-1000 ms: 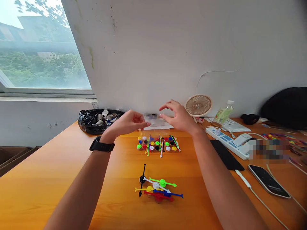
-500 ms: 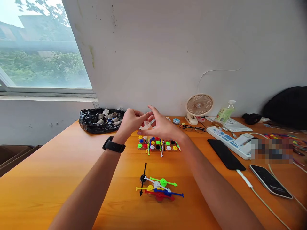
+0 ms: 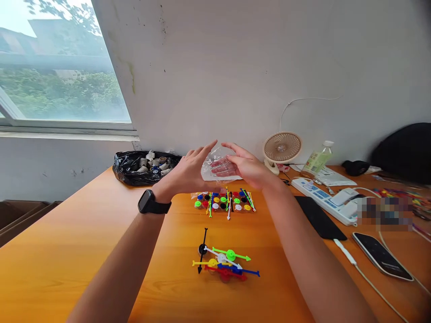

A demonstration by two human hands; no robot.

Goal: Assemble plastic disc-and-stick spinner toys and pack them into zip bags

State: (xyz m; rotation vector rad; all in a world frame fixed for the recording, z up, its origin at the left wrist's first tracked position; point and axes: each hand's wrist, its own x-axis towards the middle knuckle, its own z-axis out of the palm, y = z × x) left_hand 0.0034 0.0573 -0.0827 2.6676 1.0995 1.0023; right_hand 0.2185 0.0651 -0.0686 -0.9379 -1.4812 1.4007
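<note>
Head view: a clear bag (image 3: 209, 167) in the air between left hand (image 3: 189, 170) and right hand (image 3: 251, 169), at mid-dial.

Both hands are spread wide around the bag, the left pointing to 1 o'clock, the right to between 9 and 11 — whether either grips it, I cannot tell. Crumpled film hides its long axis and mouth. Just below, at 6 o'clock, a row of spinners (image 3: 217, 200) lies across the table (image 3: 178, 287); nearer, also at 6, sits a heap (image 3: 212, 263): black arrow (image 3: 202, 249) aimed at 6, white arrow (image 3: 221, 258) at 4, green arrow (image 3: 230, 255) between 3 and 4. Bottle (image 3: 319, 157) at 3 o'clock: green label, print too small to read — likewise the phone (image 3: 382, 255) at 4.
</note>
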